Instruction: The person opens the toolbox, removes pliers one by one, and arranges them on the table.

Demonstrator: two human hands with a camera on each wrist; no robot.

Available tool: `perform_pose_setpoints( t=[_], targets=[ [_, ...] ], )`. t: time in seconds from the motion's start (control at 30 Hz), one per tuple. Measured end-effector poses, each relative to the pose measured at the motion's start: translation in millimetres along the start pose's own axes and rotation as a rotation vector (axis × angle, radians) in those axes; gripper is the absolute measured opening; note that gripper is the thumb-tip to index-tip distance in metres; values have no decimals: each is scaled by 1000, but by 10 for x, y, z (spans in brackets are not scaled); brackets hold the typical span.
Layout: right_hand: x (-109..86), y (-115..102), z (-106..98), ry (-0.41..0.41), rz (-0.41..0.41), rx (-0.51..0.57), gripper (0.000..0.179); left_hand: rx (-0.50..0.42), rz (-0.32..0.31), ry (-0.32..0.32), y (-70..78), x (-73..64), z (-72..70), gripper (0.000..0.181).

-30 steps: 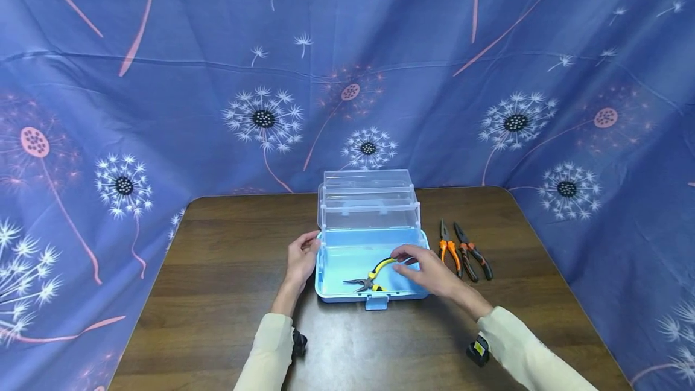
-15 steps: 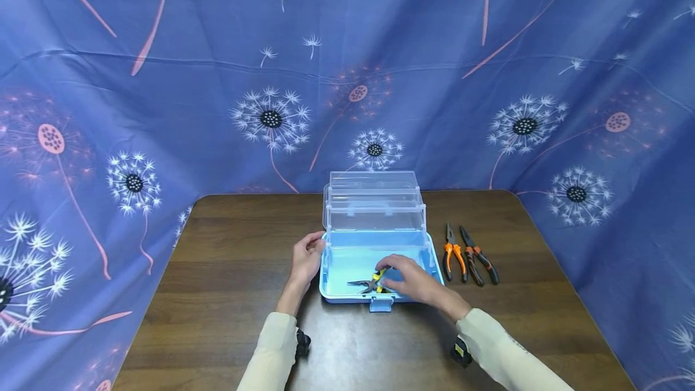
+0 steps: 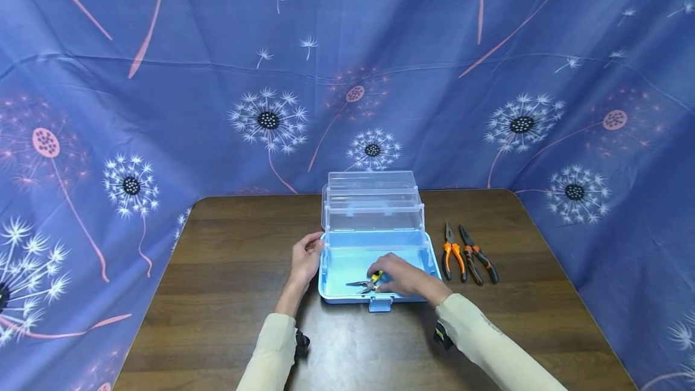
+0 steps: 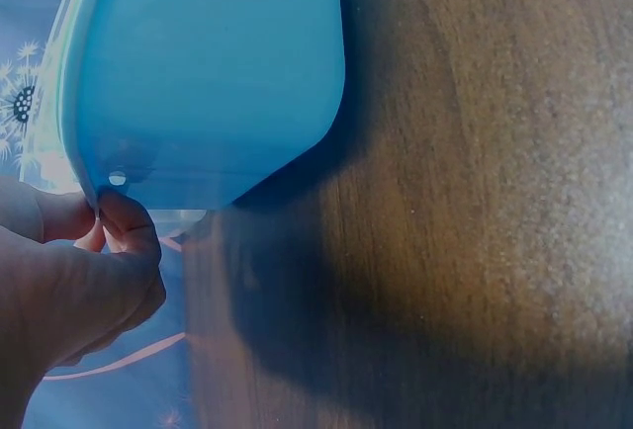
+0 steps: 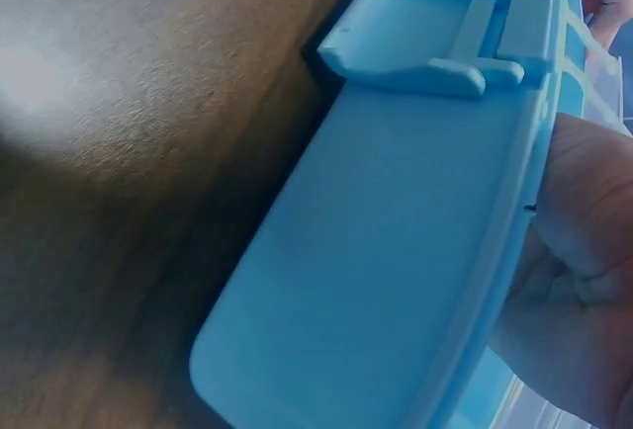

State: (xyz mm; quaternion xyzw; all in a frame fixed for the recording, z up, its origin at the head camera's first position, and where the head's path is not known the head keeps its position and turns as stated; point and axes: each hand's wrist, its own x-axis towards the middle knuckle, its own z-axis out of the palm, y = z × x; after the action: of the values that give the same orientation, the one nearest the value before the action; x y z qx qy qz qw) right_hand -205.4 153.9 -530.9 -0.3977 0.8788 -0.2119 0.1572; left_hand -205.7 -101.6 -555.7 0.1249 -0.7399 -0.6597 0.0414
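A light blue toolbox (image 3: 347,299) stands on the table with its clear lid and trays (image 3: 374,199) raised at the back. My left hand (image 3: 305,257) pinches its left rim near the rear corner; the left wrist view shows thumb and fingers (image 4: 138,219) on the edge beside a small hole. Inside the box, toward the front, lie long-nose pliers (image 3: 370,286) with yellow and black handles, their jaws spread and pointing left. My right hand (image 3: 399,275) reaches over the front rim and grips the handles, mostly hidden under it. In the right wrist view the front wall (image 5: 396,221) hides those fingertips.
Two more pliers lie right of the box: one with orange handles (image 3: 447,249), one with black and orange handles (image 3: 470,248). A latch (image 3: 380,305) juts from the box front. Behind the wooden table (image 3: 239,246) hangs a blue dandelion-print cloth (image 3: 434,107).
My right hand has moved left and down over the yellow handles, which have drawn closer together. My left hand keeps its place on the rim. The view has shifted slightly.
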Motion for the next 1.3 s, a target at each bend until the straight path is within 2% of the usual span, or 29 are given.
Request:
perform_pose_setpoints(
  t=[0.1, 0.33, 0.43, 0.7, 0.93, 1.3],
  targets=[
    [27, -48, -23, -31, 15, -60, 28, -10, 7, 2, -13, -5, -5, 26],
    [66, -191, -54, -45, 32, -206, 23, -34, 25, 1, -40, -11, -22, 27],
    [57, -208, -41, -31, 46, -210, 25, -25, 9, 2, -35, -15, -25, 27],
    [-48, -151, -29, 65, 18, -109, 22, -41, 27, 5, -49, -13, -28, 25],
    [-219, -105, -83, 201, -6, 23, 16, -52, 59, -4, -46, -31, -25, 25],
    [-490, 2, -275, 386, 73, 287, 10, -30, 49, -1, -30, -15, -8, 25]
  ],
)
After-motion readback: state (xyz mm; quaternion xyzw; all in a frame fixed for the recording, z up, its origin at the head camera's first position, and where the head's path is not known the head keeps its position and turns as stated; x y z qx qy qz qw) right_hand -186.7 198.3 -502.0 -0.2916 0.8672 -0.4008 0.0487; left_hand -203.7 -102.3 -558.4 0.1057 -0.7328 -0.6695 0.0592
